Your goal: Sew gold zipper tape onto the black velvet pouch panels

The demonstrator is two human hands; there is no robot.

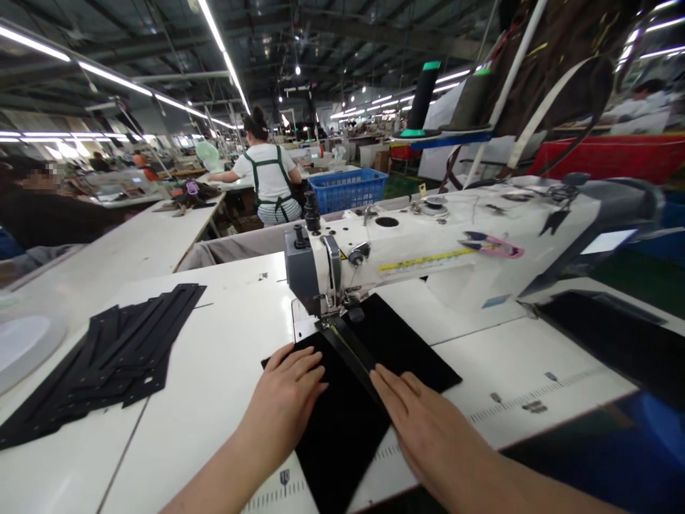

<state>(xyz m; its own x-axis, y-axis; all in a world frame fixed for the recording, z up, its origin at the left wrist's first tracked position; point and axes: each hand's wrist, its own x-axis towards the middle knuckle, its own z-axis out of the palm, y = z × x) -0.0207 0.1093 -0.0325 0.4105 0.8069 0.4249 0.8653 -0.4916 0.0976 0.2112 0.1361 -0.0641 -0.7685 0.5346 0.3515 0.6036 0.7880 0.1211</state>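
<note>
A black fabric panel (412,343) lies on the bed of a white sewing machine (428,243). A narrow black strip (350,350) with a yellowish line along it runs over the panel to the presser foot (327,320). My left hand (292,389) rests on the panel's left part, fingers stretched and a little apart. With fingers straight and close together, my right hand (414,407) lies along the strip's right edge; its thumb is hidden. The needle tip is too small to make out.
Black cut pieces (133,343) lie overlapped on the left of the table. Pink-handled thread snips (492,245) rest against the machine arm. Dark fabric (615,335) is at the right. Behind stand a blue basket (347,189), thread cones (425,96) and a person (267,171) at another table.
</note>
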